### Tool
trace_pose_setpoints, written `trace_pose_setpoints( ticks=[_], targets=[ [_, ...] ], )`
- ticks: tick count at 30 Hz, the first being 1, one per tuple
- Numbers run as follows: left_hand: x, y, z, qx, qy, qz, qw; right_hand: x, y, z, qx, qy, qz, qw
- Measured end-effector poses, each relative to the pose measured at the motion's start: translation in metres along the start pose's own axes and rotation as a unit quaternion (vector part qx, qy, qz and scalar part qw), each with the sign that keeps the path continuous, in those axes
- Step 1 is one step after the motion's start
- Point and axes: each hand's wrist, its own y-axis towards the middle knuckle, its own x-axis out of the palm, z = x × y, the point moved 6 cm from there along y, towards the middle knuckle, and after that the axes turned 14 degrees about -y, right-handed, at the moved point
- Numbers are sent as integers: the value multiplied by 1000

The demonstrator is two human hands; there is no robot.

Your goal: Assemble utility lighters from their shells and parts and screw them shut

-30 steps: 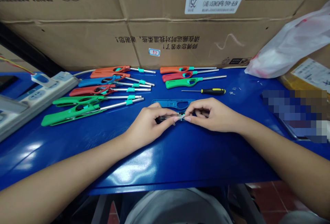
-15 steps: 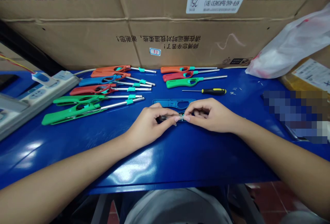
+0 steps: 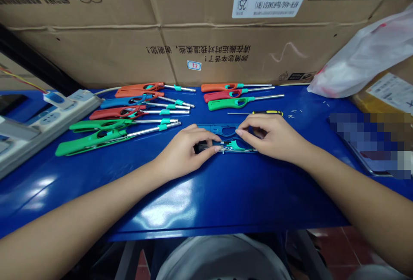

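My left hand (image 3: 183,149) pinches the dark inner part of an opened blue lighter (image 3: 230,146) that lies on the blue table (image 3: 200,194). A teal trigger piece (image 3: 238,144) shows in the open shell between my hands. My right hand (image 3: 269,136) is curled over the lighter's right end, fingertips above the trigger; what it grips is hidden. A loose blue half-shell (image 3: 222,129) lies just behind both hands.
Several green, red, blue and orange long-nose lighters (image 3: 129,116) lie at back left, three more lighters (image 3: 235,95) at back centre. A screwdriver (image 3: 267,112) sits behind my right hand. A power strip (image 3: 45,118) is left, cardboard boxes (image 3: 193,26) behind, a plastic bag (image 3: 364,56) right.
My right hand lifted and moved back and right off the pinch point, uncovering the teal trigger and the open shell. My left hand stayed on the lighter.
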Motion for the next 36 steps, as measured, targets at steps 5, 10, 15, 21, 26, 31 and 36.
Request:
trace_pose_setpoints(
  ticks=[5, 10, 15, 21, 26, 31, 36],
  targets=[
    [0, 0, 0, 18, -10, 15, 1000, 3, -1, -2, -10, -34, -34, 999],
    [-1, 0, -4, -1, -14, 36, 999, 6, -1, -5, -12, -67, -62, 996],
    [-2, 0, -6, -11, -4, 43, 999, 10, -3, -5, -29, -100, -87, 991],
    [-2, 0, -8, -9, -5, 49, 999, 15, -4, -5, -35, -100, -102, 989],
    [-1, -1, -8, -13, -14, 56, 998, 15, -4, -6, -34, -97, -107, 989],
    [-2, 0, -8, -22, -13, 61, 998, 14, -5, -8, -40, -95, -111, 988],
    [-2, 0, -10, -21, -16, 66, 997, 15, -6, -10, -52, -97, -116, 987]
  ],
)
